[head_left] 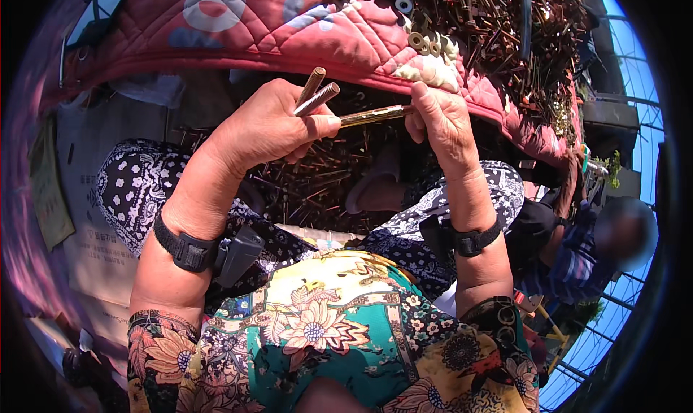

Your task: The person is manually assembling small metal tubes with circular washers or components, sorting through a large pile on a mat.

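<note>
My left hand (263, 128) is closed round two threaded metal bolts (318, 100), whose ends stick up past the knuckles. Between its thumb and fingers it also grips one end of a long, slim gold-coloured metal rod (375, 115). At the rod's other end is my right hand (442, 128), closed in a pinch on the tip. The rod lies almost level between the two hands, over a mass of loose bolts and rods (310, 189) between my knees.
A red quilted cloth (267, 34) covers the surface ahead. A big heap of metal fasteners (498, 45) lies at its far right, with several washers (424, 43) near the heap's edge. Flattened cardboard (101, 247) is at my left. Another person (577, 261) sits at the right.
</note>
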Motion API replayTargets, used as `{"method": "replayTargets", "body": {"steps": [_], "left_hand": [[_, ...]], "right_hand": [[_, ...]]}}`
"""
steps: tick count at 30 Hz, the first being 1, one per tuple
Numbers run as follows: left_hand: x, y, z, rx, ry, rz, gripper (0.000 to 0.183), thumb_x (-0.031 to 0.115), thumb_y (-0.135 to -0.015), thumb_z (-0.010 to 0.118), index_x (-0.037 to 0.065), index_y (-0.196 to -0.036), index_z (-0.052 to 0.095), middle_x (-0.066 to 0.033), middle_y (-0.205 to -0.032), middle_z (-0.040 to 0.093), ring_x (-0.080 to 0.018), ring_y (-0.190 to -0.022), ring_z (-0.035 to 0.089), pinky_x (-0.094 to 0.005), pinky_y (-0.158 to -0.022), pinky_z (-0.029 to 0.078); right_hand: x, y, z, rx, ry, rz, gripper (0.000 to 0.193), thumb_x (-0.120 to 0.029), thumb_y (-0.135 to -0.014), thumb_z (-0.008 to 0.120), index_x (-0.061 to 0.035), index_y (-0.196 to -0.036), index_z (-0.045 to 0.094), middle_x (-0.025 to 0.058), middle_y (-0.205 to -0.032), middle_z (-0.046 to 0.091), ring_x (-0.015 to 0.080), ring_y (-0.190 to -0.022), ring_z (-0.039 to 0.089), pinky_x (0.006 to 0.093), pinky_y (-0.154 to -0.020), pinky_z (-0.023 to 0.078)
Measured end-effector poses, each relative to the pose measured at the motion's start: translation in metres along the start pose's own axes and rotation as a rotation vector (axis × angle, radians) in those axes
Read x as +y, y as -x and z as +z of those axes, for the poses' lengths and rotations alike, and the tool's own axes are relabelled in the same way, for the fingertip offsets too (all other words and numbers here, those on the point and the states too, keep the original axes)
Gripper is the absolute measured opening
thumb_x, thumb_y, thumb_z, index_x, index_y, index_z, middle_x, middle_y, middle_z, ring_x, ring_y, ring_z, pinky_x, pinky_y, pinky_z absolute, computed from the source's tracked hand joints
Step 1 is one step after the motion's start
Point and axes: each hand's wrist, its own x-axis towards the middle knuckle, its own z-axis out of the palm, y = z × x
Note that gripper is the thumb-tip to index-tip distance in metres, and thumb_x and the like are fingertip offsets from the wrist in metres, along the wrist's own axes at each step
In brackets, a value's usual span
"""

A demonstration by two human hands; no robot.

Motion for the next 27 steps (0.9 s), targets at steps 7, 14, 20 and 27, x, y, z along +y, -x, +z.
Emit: {"method": "replayTargets", "body": {"steps": [7, 14, 20, 27], "left_hand": [[-0.003, -0.003, -0.002, 0.001, -0.029, 0.003, 0.025, 0.024, -0.080, 0.065, -0.001, -0.076, 0.064, -0.0002, -0.055, 0.051, -0.0077, -0.043, 0.046, -0.0213, -0.039, 0.036], [-0.004, -0.003, -0.005, 0.016, -0.028, 0.003, 0.026, 0.024, -0.080, 0.065, -0.001, -0.075, 0.063, 0.0000, -0.054, 0.050, -0.0076, -0.043, 0.046, -0.0212, -0.039, 0.036], [-0.002, -0.004, -0.005, 0.026, -0.055, -0.042, 0.025, 0.023, -0.080, 0.065, -0.001, -0.073, 0.062, 0.0000, -0.052, 0.049, -0.0076, -0.042, 0.046, -0.0213, -0.040, 0.036], [0.004, -0.003, -0.002, 0.022, -0.018, -0.067, 0.022, 0.020, -0.080, 0.065, -0.001, -0.074, 0.062, 0.0003, -0.052, 0.049, -0.0072, -0.041, 0.045, -0.0216, -0.039, 0.036]], "right_hand": [[0.006, -0.002, -0.005, -0.102, -0.042, 0.088, 0.025, -0.028, -0.091, 0.053, -0.0058, -0.078, 0.055, -0.0008, -0.072, 0.058, 0.0051, -0.062, 0.051, 0.0187, -0.054, 0.040], [0.008, -0.003, 0.006, 0.221, -0.091, -0.040, 0.035, -0.029, -0.093, 0.049, -0.0048, -0.069, 0.056, 0.0006, -0.057, 0.053, 0.0062, -0.047, 0.047, 0.0188, -0.042, 0.036], [-0.004, -0.001, 0.020, 0.158, -0.130, 0.019, 0.029, -0.026, -0.093, 0.050, -0.0044, -0.073, 0.050, 0.0054, -0.066, 0.057, 0.0097, -0.054, 0.051, 0.0196, -0.048, 0.040], [-0.001, 0.002, 0.020, 0.129, -0.132, 0.067, 0.030, -0.023, -0.094, 0.049, -0.0049, -0.070, 0.051, -0.0010, -0.056, 0.050, 0.0045, -0.050, 0.046, 0.0186, -0.045, 0.036]]}}
